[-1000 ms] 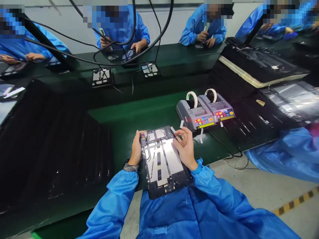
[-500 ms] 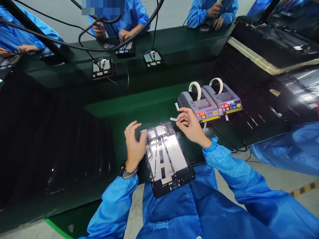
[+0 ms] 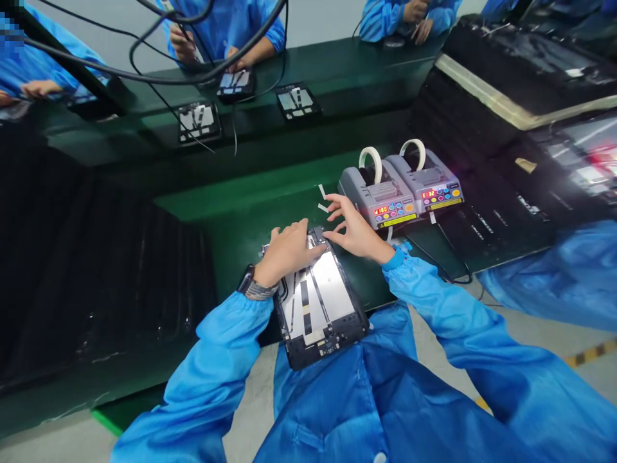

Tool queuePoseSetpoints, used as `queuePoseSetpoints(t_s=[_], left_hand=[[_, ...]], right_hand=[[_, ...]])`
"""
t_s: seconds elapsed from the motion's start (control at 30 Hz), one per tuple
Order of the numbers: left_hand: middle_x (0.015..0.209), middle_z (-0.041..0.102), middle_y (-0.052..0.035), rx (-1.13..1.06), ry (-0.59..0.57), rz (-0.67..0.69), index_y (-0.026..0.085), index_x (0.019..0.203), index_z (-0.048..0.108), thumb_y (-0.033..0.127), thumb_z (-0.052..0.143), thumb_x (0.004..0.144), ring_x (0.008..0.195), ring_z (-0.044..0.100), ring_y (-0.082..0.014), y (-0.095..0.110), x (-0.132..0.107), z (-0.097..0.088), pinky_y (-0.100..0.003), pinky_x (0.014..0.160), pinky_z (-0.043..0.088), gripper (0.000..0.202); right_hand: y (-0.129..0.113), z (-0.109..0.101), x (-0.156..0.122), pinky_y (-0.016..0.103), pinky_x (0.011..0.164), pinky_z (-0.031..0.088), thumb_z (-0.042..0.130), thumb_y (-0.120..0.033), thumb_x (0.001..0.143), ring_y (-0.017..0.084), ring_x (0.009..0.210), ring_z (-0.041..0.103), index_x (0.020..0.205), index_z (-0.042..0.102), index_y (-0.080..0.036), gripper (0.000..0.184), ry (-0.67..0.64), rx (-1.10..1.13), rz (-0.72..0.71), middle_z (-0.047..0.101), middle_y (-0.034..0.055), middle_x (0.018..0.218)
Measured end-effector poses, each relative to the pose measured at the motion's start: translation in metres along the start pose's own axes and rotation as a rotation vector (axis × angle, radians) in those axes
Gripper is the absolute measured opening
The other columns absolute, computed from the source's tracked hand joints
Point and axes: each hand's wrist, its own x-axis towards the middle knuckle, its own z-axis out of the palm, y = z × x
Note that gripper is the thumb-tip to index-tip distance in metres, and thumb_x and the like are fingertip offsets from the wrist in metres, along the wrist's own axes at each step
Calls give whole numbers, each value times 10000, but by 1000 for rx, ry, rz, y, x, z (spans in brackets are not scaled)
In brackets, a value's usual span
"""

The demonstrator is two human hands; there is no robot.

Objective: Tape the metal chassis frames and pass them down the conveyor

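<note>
A tablet [image 3: 332, 289] with its back off lies at the table's front edge, its bare inside facing up and its lower end over my lap. Flat across its upper part is my left hand [image 3: 292, 249], fingers stretched and thumb pointing right, hiding what is beneath. My right hand [image 3: 354, 230] is at the tablet's top right corner, thumb close to the edge. Two short white tape strips, an upper strip [image 3: 322, 191] and a lower strip [image 3: 323, 207], cling to its fingertips, and the fingers are slightly spread.
Two grey tape dispensers, a left one [image 3: 385, 199] and a right one [image 3: 429, 177], stand right of my hand with lit displays. Other opened tablets [image 3: 198, 122] lie across the table near co-workers' hands [image 3: 182, 45]. Black cables [image 3: 231, 67] hang in front. Black sheeting [image 3: 120, 257] covers the left side.
My left hand has come down and right, from beside the tablet's upper left onto its top part. My right hand has shifted slightly left and up, its fingers more spread, still carrying the strips.
</note>
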Motion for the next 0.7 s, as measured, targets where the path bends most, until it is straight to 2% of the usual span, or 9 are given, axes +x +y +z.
queuePoseSetpoints(t_s=[0.17,0.27,0.43,0.6,0.7], left_hand=[[1404,632,-188,-40,-49,-3,160,1478,456,684,564,884,1299,583,-371,9,8,-4,-465,1100,368,800],[1350,666,-180,-24,-73,-31,171,1434,486,663,620,854,1274,601,-368,16,14,-2,-458,1081,381,772],[1371,655,-176,-49,-80,-11,178,1446,462,560,594,893,1267,614,-363,11,21,-5,-445,1063,396,686],[1251,714,-168,-103,-137,21,190,1341,550,647,657,819,1188,656,-384,9,24,-6,-452,1023,433,702],[1315,690,-170,-121,-161,-9,195,1374,543,651,690,791,1216,647,-381,7,28,-6,-429,1009,451,754]], right_hand=[[3,3,2,389,762,600,657,-203,842,238,1049,577,1484,361,-320,717,50,-5,0,485,98,1304],[4,4,3,385,770,592,612,-210,877,234,1044,579,1473,370,-308,651,106,7,13,503,99,1286],[5,3,3,362,750,582,629,-237,868,226,1025,582,1453,387,-299,636,98,24,43,510,94,1262],[3,3,-1,340,737,578,628,-249,869,214,1023,579,1431,402,-304,609,106,70,82,511,86,1246],[2,5,-3,327,719,573,634,-254,861,211,1023,578,1428,398,-301,616,97,89,93,506,85,1245]])
